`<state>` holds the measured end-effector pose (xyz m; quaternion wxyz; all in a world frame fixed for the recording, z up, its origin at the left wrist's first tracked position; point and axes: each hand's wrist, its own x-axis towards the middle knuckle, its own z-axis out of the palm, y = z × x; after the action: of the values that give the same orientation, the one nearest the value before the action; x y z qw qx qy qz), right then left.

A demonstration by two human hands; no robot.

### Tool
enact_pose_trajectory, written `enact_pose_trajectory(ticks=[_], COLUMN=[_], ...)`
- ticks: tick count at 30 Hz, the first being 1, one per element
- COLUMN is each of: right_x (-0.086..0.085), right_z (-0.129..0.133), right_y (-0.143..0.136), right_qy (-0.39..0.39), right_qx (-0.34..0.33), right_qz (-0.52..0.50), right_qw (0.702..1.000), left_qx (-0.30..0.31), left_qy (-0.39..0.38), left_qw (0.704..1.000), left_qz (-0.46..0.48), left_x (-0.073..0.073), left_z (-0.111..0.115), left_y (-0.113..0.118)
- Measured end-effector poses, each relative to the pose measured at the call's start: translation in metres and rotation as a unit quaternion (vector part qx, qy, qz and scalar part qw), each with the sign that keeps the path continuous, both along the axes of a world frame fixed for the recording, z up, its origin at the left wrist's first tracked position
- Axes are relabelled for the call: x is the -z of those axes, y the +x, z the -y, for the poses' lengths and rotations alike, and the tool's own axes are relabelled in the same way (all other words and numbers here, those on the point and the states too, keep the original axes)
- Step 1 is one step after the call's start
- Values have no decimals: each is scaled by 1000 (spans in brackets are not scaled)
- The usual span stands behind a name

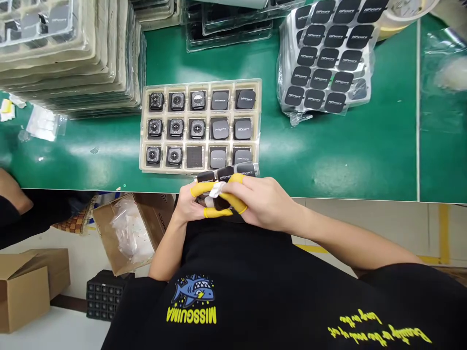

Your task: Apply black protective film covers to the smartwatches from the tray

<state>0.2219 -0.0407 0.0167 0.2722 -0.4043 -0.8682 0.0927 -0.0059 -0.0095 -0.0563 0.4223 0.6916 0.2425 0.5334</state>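
My left hand, with yellow finger covers, is closed on a sheet of black stickers printed "HiFuture". My right hand, also in yellow finger covers, meets it with fingers pinched together; what they grip is hidden. A small white piece shows between the two hands. Just beyond them lies a plastic tray of smartwatches. On its left, the watches lie back side up; on its right, they show "HiFuture" stickers. One compartment in the near row shows only its dark bottom.
Tall stacks of trays stand at the left on the green table. A pile of sticker sheets lies at the back right, beside a white tub. An open cardboard box is below the table edge.
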Motion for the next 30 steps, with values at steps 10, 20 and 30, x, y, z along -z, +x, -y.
enact_pose_trajectory(ticks=[10,20,30], right_x=[-40,-53,-15], right_z=[3,4,3], right_y=[40,16,-17], right_qy=[-2,-17,77], right_qx=[117,-133,-7], right_qz=[-88,56,1], right_qw=[989,989,997], left_qx=[-43,34,-4], left_qy=[-61,-73,-2], left_qw=[995,994,1000], left_qz=[71,68,12], left_x=[-4,-4,-3], left_z=[4,4,9], left_y=[-7,-7,-4])
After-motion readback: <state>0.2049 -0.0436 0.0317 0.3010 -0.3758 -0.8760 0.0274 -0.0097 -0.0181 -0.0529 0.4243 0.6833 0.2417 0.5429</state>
